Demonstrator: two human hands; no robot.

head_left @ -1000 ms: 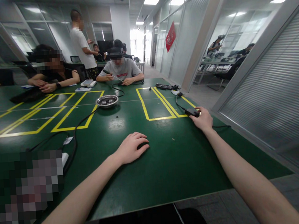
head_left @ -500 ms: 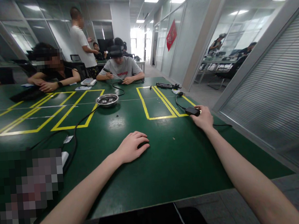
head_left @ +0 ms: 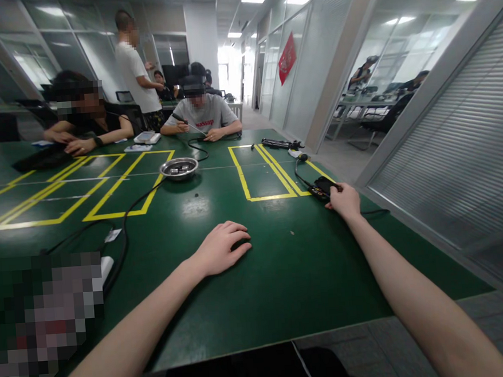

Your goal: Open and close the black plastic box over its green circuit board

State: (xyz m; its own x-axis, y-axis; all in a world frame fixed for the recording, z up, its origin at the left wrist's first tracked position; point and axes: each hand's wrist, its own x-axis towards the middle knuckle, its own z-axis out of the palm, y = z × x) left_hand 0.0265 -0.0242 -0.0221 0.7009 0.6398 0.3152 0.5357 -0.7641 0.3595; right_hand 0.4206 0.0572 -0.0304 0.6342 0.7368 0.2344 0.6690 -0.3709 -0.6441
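At the right side of the green table, my right hand (head_left: 345, 199) grips a small black boxy device (head_left: 320, 188). The device is tilted, with its far part raised and small coloured marks along its near edge. A black cable (head_left: 299, 173) runs from it to a round black piece (head_left: 303, 158) just beyond. What the device is cannot be made out. My left hand (head_left: 224, 245) rests palm down on the bare tabletop (head_left: 293, 289), holding nothing, its fingers loosely stretched out and slightly bent.
A steel bowl (head_left: 179, 177) with metal parts stands mid-table. Yellow tape (head_left: 273, 198) marks rectangles on the tabletop. A folded black tripod-like item (head_left: 280, 144) lies at the far right. Across the table, a co-worker (head_left: 203, 114) holds a screwdriver-like tool. A dark cable (head_left: 124, 220) crosses the left side.
The black device in my right hand has turned and tilted, bringing a face with coloured marks into view. My left hand has stayed where it was.
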